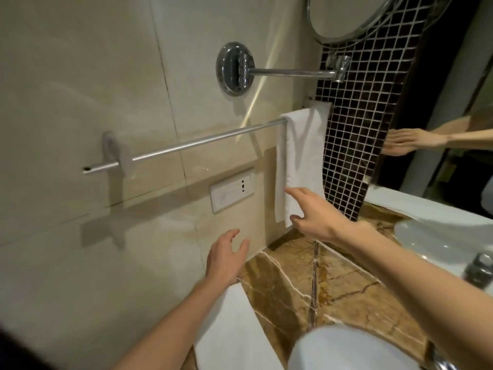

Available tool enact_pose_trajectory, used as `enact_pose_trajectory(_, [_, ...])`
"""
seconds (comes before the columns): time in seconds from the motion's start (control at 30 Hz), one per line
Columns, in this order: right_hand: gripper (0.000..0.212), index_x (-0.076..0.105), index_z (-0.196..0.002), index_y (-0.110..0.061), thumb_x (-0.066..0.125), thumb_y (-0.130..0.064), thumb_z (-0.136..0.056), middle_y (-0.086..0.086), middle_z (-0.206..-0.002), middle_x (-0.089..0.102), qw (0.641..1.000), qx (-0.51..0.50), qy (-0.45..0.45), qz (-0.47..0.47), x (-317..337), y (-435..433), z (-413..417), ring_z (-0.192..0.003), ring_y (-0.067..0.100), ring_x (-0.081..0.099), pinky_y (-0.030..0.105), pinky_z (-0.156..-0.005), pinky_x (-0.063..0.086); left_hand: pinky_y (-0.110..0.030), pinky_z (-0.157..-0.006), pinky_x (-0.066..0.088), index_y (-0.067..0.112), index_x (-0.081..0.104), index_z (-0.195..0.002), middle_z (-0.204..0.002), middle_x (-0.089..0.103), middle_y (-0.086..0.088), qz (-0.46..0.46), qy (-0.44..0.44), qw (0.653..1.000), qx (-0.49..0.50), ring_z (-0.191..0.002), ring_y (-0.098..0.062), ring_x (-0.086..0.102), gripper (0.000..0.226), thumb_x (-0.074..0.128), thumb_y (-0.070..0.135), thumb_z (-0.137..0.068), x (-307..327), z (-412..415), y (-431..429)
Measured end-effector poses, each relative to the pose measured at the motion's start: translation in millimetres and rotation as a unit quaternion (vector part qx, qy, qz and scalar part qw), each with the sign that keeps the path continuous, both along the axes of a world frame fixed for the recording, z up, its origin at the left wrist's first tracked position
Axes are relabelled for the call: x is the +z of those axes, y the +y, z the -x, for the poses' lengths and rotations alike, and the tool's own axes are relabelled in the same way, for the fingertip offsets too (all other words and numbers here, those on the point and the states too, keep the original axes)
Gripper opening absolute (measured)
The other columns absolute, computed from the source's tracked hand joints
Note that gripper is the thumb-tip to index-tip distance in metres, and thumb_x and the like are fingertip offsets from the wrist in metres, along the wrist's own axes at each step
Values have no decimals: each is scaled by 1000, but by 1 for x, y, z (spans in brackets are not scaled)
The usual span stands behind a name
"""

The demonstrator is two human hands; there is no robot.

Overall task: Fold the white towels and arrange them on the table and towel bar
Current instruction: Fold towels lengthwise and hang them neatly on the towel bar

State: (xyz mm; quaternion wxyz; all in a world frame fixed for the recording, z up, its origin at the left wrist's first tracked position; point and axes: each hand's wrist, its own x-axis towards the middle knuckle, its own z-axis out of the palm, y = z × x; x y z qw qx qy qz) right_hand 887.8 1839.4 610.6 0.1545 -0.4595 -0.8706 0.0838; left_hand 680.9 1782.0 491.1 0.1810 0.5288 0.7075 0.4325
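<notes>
Head view: the right hand, fingers straight and gripping nothing, touches the lower end of the white towel draped on the towel bar, probably to straighten it, while the left hand hovers open and empty above a folded towel.

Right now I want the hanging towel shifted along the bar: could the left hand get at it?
Probably yes. The left hand hovers open, holding nothing, below and left of the hanging towel, with only bare wall between them. The right hand is at the towel's lower part.
</notes>
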Motion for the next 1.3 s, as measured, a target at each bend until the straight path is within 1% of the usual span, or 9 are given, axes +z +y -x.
enact_pose_trajectory(0.13, [72, 27, -149, -19, 58, -24, -85, 11, -148, 38, 1000, -5, 10, 27, -31, -47, 9, -131, 25, 43, 37, -109, 37, -38, -102, 42, 19, 51, -133, -134, 55, -1, 28, 43, 999, -14, -121, -20, 51, 50, 58, 42, -89, -9, 12, -52])
enact_pose_trajectory(0.37, [71, 24, -149, -25, 60, -33, -88, 4, -152, 34, 997, -5, -7, 72, -90, -123, 11, -137, 19, 35, 35, -111, 29, -36, -104, 38, 22, 48, -134, -137, 49, 1, 69, 127, 988, -61, -124, -20, 46, 49, 54, 42, -90, -31, 16, -129])
enact_pose_trajectory(0.5, [70, 24, -149, -26, 57, -35, -88, 4, -153, 31, 997, 1, -35, 64, -118, -157, 5, -138, 21, 33, 34, -111, 29, -40, -114, 23, 28, 38, -141, -150, 33, 2, 128, 193, 970, -79, -137, -19, 28, 55, 47, 49, -92, -49, 7, -164])
enact_pose_trajectory(0.63, [68, 27, -148, -26, 54, -40, -88, 9, -149, 34, 997, 13, -54, 49, -141, -182, -4, -134, 27, 35, 37, -109, 32, -41, -116, 13, 34, 29, -145, -156, 20, 4, 163, 238, 954, -84, -143, -18, 15, 58, 40, 55, -92, -64, -4, -191])
enact_pose_trajectory(0.7, [66, 27, -147, -28, 52, -40, -87, 10, -147, 36, 997, 28, -49, 50, -152, -192, -10, -133, 29, 35, 38, -109, 31, -43, -116, 11, 36, 26, -145, -157, 15, 6, 175, 248, 949, -81, -144, -18, 12, 59, 39, 56, -91, -71, -13, -204])
enact_pose_trajectory(0.8, [65, 28, -147, -26, 51, -38, -88, 9, -154, 26, 996, 41, -52, 67, -166, -204, -21, -140, 29, 27, 38, -113, 27, -43, -116, 11, 36, 25, -145, -158, 12, 7, 189, 254, 946, -71, -145, -18, 10, 60, 39, 58, -91, -82, -28, -222])
enact_pose_trajectory(1.07, [58, 44, -138, -17, 55, -34, -84, 10, -151, 31, 990, 95, -53, 88, -195, -218, -39, -134, 29, 35, 33, -107, 32, -41, -116, 12, 35, 26, -145, -158, 13, 5, 230, 255, 938, -42, -144, -18, 11, 60, 37, 58, -91, -107, -57, -253])
enact_pose_trajectory(1.17, [58, 41, -139, -19, 55, -35, -85, 9, -149, 32, 988, 87, -57, 114, -204, -222, -38, -130, 31, 39, 36, -105, 36, -42, -116, 13, 33, 26, -146, -158, 13, 4, 244, 264, 932, -45, -145, -19, 11, 60, 38, 57, -91, -114, -63, -258])
enact_pose_trajectory(1.3, [58, 38, -141, -20, 51, -35, -87, 10, -148, 31, 980, 70, -81, 166, -219, -230, -38, -131, 33, 38, 37, -107, 34, -43, -116, 13, 31, 23, -147, -159, 9, 2, 276, 274, 919, -61, -146, -21, 8, 62, 36, 57, -93, -126, -65, -266])
